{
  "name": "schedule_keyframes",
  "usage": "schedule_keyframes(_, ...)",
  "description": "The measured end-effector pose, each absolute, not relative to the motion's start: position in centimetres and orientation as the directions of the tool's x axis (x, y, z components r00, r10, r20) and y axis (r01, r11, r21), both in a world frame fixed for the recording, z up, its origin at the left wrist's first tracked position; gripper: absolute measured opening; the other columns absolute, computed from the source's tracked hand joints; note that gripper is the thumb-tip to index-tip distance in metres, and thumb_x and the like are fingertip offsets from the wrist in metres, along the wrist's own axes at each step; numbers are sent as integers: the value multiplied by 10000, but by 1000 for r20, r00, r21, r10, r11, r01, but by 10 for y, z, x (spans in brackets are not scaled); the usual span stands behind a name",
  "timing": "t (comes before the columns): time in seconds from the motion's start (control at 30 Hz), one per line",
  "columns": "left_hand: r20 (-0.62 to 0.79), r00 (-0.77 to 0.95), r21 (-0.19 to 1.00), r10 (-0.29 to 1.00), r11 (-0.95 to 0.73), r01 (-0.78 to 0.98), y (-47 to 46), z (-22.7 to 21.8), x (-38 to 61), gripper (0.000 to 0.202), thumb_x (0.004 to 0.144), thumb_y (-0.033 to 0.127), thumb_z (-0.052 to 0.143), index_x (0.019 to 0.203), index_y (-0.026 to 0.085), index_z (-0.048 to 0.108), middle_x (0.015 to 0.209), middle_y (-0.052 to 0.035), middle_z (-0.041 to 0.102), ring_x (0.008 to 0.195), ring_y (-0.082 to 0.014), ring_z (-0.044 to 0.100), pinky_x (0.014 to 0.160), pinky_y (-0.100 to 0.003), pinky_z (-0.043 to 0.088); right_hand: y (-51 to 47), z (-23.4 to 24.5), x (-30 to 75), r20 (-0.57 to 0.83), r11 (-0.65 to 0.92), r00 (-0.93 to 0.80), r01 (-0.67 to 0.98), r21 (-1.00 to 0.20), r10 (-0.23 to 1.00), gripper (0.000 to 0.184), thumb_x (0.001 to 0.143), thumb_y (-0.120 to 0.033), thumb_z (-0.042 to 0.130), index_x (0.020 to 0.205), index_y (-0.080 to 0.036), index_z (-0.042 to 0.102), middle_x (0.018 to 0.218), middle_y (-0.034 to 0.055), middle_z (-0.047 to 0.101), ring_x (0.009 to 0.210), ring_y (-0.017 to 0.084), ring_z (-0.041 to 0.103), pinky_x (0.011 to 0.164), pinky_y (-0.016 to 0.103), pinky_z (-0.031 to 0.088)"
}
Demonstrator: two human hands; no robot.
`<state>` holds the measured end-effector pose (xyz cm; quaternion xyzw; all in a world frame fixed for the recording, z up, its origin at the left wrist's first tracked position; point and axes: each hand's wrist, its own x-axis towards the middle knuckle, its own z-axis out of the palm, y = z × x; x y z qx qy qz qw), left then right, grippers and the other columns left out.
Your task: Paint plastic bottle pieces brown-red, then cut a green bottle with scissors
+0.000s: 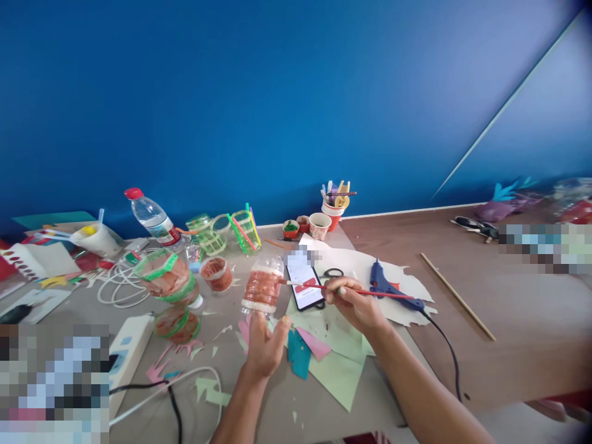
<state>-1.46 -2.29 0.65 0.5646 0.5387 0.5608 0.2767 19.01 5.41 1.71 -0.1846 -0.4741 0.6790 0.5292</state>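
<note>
Over the middle of the tabletop (197, 425), a clear bottle piece (261, 288), painted reddish brown between cream bands, is held up by the person's left hand (264, 348), which grips its six o'clock end, fingers mostly hidden. The right hand (355, 302) pinches a slim red paintbrush (345, 290), bristles at the piece's three o'clock side. From that piece, a phone (309, 299) lies at three o'clock, a blue glue gun (380, 282) farther out; paper cups (320, 227) stand between one and two, a red-capped water bottle (152, 217) at ten.
</note>
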Motion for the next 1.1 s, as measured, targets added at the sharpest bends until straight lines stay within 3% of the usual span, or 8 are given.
schedule_keyframes(0.23,327,-202,928,923,-273,254,-20,6,-12,580,888,424,558,1403,198,420,1361,-148,563,1403,-287,383,1167,-462,295,50,21,189,300,59,-420,-498,-865,857,206,808,-403,743,868,-211,787,657,41,677,649,173,570,613,296,442)
schedule_keyframes(0.5,358,-190,891,914,-274,362,-18,9,-10,530,885,416,553,1373,229,468,1383,-135,548,1375,-298,425,1149,-496,326,46,21,188,368,157,-496,-415,-896,787,177,887,-352,666,934,-225,780,769,55,710,721,182,609,665,308,481)
schedule_keyframes(0.67,347,-182,892,920,-263,368,-19,7,-11,560,894,384,544,1411,218,405,1409,-148,507,1389,-297,396,1151,-502,316,49,16,196,382,225,-531,-337,-914,756,166,917,-301,631,974,-237,773,801,53,707,752,179,610,684,305,480)
schedule_keyframes(0.9,324,-200,903,925,-240,357,-19,7,-12,549,898,388,533,1409,235,403,1386,-142,525,1347,-290,446,1136,-496,337,52,19,204,431,265,-541,-358,-895,722,167,921,-271,622,975,-238,776,779,54,684,731,179,590,666,310,469)
schedule_keyframes(1.1,404,-146,817,903,-284,502,-16,6,-12,582,884,342,569,1415,208,374,1417,-172,471,1388,-337,367,1120,-563,314,49,23,196,422,263,-547,-348,-900,723,158,914,-285,635,966,-228,773,828,62,684,755,179,599,675,305,472)
